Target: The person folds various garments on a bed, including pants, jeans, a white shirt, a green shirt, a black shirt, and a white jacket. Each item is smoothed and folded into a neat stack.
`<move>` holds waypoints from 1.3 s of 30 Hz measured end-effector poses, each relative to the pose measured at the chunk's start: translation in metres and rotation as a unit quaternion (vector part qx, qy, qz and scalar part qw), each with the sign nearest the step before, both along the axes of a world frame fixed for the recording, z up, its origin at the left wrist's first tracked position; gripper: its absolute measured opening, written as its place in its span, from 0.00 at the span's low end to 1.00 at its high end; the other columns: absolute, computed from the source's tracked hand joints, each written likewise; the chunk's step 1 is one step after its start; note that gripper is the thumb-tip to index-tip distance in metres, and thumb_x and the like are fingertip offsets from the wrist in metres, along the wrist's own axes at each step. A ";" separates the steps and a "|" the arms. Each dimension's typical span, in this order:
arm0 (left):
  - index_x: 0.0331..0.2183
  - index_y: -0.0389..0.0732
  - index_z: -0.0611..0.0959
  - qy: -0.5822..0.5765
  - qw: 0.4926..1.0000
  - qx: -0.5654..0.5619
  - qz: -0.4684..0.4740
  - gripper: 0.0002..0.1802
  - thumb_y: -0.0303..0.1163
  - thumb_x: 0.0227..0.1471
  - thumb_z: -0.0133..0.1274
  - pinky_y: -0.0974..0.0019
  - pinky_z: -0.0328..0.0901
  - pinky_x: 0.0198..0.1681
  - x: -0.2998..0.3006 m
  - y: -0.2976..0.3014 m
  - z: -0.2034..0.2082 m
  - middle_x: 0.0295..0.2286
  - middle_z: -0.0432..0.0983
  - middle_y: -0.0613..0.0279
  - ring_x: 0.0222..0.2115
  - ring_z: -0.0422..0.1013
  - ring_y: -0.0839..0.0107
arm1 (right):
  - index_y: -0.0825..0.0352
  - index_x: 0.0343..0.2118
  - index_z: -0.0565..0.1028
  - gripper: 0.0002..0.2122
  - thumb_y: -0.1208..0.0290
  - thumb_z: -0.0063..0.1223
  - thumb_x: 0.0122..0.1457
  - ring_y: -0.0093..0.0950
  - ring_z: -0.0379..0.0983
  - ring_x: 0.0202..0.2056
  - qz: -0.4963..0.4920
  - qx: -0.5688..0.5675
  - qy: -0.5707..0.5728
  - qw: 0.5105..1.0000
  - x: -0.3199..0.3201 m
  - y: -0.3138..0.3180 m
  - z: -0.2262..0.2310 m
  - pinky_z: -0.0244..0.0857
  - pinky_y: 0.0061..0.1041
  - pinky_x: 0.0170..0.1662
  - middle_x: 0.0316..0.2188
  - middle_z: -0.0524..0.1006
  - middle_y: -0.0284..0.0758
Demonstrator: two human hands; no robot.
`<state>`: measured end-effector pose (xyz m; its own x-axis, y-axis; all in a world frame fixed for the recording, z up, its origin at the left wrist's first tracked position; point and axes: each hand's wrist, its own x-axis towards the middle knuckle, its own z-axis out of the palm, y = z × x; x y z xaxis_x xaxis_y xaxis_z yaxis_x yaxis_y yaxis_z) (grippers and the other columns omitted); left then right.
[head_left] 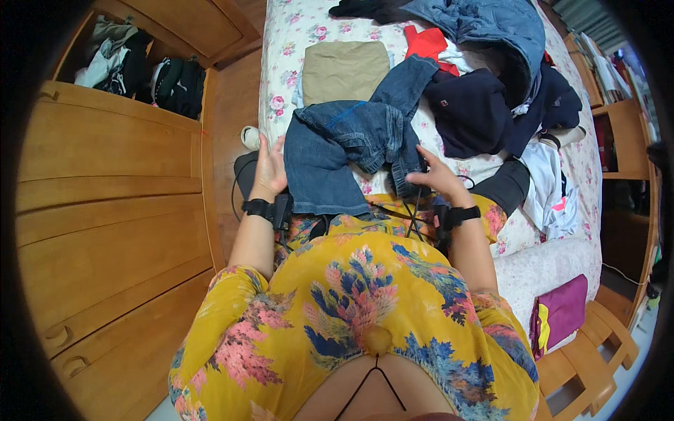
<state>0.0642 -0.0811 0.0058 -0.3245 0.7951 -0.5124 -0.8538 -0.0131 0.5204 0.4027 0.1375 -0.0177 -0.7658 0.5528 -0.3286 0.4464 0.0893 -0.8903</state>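
Observation:
A pair of dark blue jeans (316, 168) lies crumpled on the bed in front of my lap, one leg stretching up to the right. My left hand (269, 168) is open beside the left edge of the jeans, with its fingers up and apart. At their right side, by a bunched part of the denim, my right hand (441, 175) is also open, thumb and forefinger spread; whether it touches the cloth I cannot tell. Just beyond the jeans lies a folded khaki garment (344, 70).
Dark navy clothing (470, 112), a blue hooded jacket (484, 31) and a red garment (425, 45) are heaped on the flowered bed (277, 70). White clothing (551, 186) lies at right, a folded purple cloth (562, 312) nearer. Wooden drawers (112, 147) stand left.

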 end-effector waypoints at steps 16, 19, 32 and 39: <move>0.56 0.55 0.65 0.921 0.258 0.067 -0.284 0.35 0.26 0.45 0.52 0.51 0.54 0.56 0.084 0.091 -0.045 0.55 0.60 0.55 0.56 0.59 0.60 | 0.60 0.62 0.54 0.40 0.65 0.61 0.44 0.46 0.71 0.45 -0.112 0.267 -0.234 0.928 -0.002 -0.009 -0.016 0.67 0.37 0.46 0.50 0.67 0.51; 0.53 0.51 0.68 0.925 0.271 0.070 -0.258 0.27 0.25 0.49 0.45 0.56 0.61 0.48 0.080 0.103 -0.057 0.44 0.70 0.56 0.46 0.67 0.60 | 0.56 0.64 0.47 0.49 0.61 0.68 0.40 0.47 0.65 0.50 -0.064 0.315 -0.289 0.902 -0.007 -0.038 0.003 0.68 0.40 0.47 0.62 0.51 0.47; 0.50 0.43 0.70 0.359 0.898 0.022 -0.254 0.23 0.20 0.50 0.37 0.75 0.68 0.26 0.061 0.125 0.118 0.31 0.74 0.61 0.26 0.73 0.75 | 0.64 0.51 0.68 0.24 0.69 0.57 0.48 0.42 0.73 0.42 -0.138 0.359 -0.099 0.918 -0.023 -0.033 -0.001 0.68 0.33 0.42 0.48 0.71 0.44; 0.51 0.41 0.71 0.286 0.919 0.220 -0.158 0.24 0.38 0.54 0.53 0.70 0.69 0.46 0.026 0.110 0.236 0.45 0.71 0.58 0.44 0.71 0.71 | 0.70 0.41 0.71 0.13 0.72 0.53 0.55 0.25 0.70 0.36 -0.205 0.318 0.303 0.875 -0.041 0.035 0.158 0.63 0.23 0.43 0.33 0.74 0.37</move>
